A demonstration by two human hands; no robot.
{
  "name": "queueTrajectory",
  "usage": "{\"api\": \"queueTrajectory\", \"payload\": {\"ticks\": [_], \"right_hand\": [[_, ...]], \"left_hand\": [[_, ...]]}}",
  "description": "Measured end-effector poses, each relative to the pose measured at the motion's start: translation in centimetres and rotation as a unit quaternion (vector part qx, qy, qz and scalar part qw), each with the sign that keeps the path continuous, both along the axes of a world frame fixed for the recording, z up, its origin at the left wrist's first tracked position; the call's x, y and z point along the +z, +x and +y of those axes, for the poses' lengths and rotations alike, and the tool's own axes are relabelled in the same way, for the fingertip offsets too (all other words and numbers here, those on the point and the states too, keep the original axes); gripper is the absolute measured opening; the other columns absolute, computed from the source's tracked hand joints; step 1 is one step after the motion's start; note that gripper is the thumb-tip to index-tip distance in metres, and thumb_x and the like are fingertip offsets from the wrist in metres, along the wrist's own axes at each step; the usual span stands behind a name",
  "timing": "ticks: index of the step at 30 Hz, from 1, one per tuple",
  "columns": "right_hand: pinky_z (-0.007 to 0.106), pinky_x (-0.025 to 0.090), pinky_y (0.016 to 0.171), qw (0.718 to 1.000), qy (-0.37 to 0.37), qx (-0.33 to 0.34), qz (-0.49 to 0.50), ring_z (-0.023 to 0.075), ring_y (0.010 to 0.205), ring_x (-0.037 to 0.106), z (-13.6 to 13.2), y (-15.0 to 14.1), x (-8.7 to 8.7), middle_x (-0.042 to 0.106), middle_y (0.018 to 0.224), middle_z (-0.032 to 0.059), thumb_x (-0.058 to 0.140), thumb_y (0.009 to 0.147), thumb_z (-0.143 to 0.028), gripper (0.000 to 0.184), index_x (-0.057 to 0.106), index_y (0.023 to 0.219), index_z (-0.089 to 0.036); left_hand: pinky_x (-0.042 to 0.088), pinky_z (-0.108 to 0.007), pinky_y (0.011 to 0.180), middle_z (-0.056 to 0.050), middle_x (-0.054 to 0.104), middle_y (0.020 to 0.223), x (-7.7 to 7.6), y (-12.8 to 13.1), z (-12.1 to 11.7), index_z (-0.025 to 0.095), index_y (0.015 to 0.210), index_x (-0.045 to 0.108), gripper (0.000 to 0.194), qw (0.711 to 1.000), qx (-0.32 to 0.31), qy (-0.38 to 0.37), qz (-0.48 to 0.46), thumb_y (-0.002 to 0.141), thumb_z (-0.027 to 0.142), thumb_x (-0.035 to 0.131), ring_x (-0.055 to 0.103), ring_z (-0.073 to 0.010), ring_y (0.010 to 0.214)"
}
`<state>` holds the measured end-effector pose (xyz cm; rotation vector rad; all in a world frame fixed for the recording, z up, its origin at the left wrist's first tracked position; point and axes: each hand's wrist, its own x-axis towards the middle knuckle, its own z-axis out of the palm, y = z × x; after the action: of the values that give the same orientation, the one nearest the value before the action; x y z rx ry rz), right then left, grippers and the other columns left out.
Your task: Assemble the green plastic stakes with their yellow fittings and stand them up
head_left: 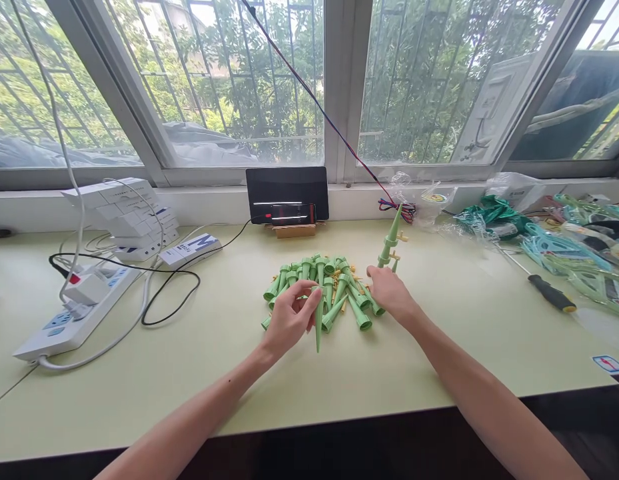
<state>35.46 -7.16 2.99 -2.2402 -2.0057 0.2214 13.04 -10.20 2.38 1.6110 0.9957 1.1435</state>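
My left hand [292,312] pinches a green plastic watering spike [318,323] between thumb and fingers, its pointed tip hanging down just in front of the pile. Behind it lies a heap of similar green cone-shaped spikes [360,321], with small yellow valve pieces [343,306] scattered among them. At the heap's right side is my right hand [389,290], back toward me; its fingers are mostly hidden, so any hold is not visible. Just beyond that hand rises a tall stack of nested green spikes [388,250] with yellow valves sticking out; its lower part is hidden.
A dark tablet [287,187] leans on a brown stand by the window. Left are a power strip [74,317], looping cables, a small white box [190,251] and stacked white boxes [139,220]. Right are a screwdriver [552,293], plastic bags and pale green-blue plastic items [559,250].
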Motion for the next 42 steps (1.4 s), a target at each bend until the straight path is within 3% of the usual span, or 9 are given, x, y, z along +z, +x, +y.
{"api": "queueTrajectory", "payload": {"ticks": [11, 15, 19, 22, 25, 31, 36, 42], "right_hand": [[0.025, 0.038, 0.059, 0.999, 0.047, 0.003, 0.01, 0.0204, 0.078, 0.064, 0.1, 0.1, -0.2, 0.065, 0.09, 0.0117, 0.049, 0.085, -0.004, 0.027, 0.06, 0.107, -0.015], [0.025, 0.041, 0.066, 0.989, 0.125, 0.051, 0.061, 0.0195, 0.081, 0.063, 0.1, -0.1, -0.4, 0.066, 0.087, 0.0092, 0.05, 0.088, -0.008, 0.023, 0.061, 0.107, -0.015], [0.026, 0.044, 0.071, 0.953, 0.237, 0.125, 0.14, 0.017, 0.075, 0.061, -0.3, -0.5, -0.3, 0.066, 0.089, 0.0069, 0.053, 0.089, -0.014, 0.021, 0.064, 0.106, -0.015], [0.025, 0.047, 0.069, 0.918, 0.279, 0.184, 0.212, 0.0129, 0.064, 0.057, -0.7, -1.2, -0.3, 0.066, 0.092, 0.0051, 0.051, 0.093, -0.019, 0.024, 0.065, 0.112, -0.017], [0.024, 0.049, 0.066, 0.887, 0.296, 0.227, 0.273, 0.0122, 0.067, 0.057, -1.3, -2.1, -0.4, 0.064, 0.097, 0.0054, 0.048, 0.096, -0.021, 0.026, 0.065, 0.116, -0.02], [0.025, 0.054, 0.068, 0.843, 0.318, 0.278, 0.332, 0.0154, 0.081, 0.061, -2.0, -3.5, -0.6, 0.063, 0.097, 0.0072, 0.049, 0.097, -0.024, 0.021, 0.069, 0.102, -0.02], [0.026, 0.057, 0.062, 0.797, 0.335, 0.304, 0.399, 0.0145, 0.074, 0.062, -2.3, -4.1, -0.8, 0.061, 0.094, 0.0068, 0.052, 0.096, -0.022, 0.015, 0.067, 0.099, -0.02], [0.024, 0.058, 0.055, 0.763, 0.327, 0.322, 0.456, 0.0125, 0.07, 0.065, -2.6, -4.4, -1.0, 0.06, 0.094, 0.0055, 0.054, 0.095, -0.019, 0.014, 0.067, 0.097, -0.021]], "left_hand": [[0.04, -0.019, 0.037, 0.003, 0.053, 0.07, -0.1, 0.0, 0.1, 0.019, 0.098, 0.06, 0.031, 1.0, 0.0, -0.006, -0.006, 0.087, 0.048, 0.061, 0.049, -0.0059, 0.041], [0.04, -0.019, 0.037, 0.004, 0.053, 0.07, -0.2, 0.0, 0.1, 0.019, 0.098, 0.06, 0.031, 1.0, 0.004, -0.005, -0.006, 0.088, 0.048, 0.061, 0.049, -0.0058, 0.04], [0.04, -0.019, 0.037, 0.004, 0.052, 0.069, -0.3, -0.1, 0.2, 0.019, 0.099, 0.059, 0.03, 1.0, 0.004, -0.002, -0.009, 0.089, 0.047, 0.06, 0.049, -0.0059, 0.04], [0.04, -0.019, 0.036, 0.004, 0.052, 0.068, -0.3, -0.1, 0.3, 0.02, 0.099, 0.058, 0.029, 1.0, -0.003, -0.005, -0.017, 0.089, 0.047, 0.059, 0.048, -0.0062, 0.04], [0.04, -0.02, 0.037, 0.004, 0.053, 0.069, -0.3, -0.1, 0.5, 0.02, 0.101, 0.057, 0.029, 0.999, -0.014, -0.016, -0.024, 0.09, 0.046, 0.059, 0.049, -0.0067, 0.04], [0.044, -0.022, 0.039, 0.002, 0.055, 0.071, -0.1, -0.2, 0.8, 0.019, 0.103, 0.058, 0.03, 0.998, -0.022, -0.038, -0.054, 0.089, 0.046, 0.059, 0.052, -0.0086, 0.043], [0.045, -0.023, 0.042, 0.0, 0.06, 0.075, 0.1, -0.1, 0.9, 0.018, 0.106, 0.057, 0.033, 0.995, -0.025, -0.053, -0.076, 0.088, 0.046, 0.062, 0.055, -0.01, 0.046], [0.046, -0.023, 0.044, 0.002, 0.059, 0.064, 0.0, -0.3, 0.8, 0.017, 0.11, 0.059, 0.036, 0.994, -0.03, -0.067, -0.076, 0.088, 0.045, 0.062, 0.055, -0.0119, 0.049]]}}
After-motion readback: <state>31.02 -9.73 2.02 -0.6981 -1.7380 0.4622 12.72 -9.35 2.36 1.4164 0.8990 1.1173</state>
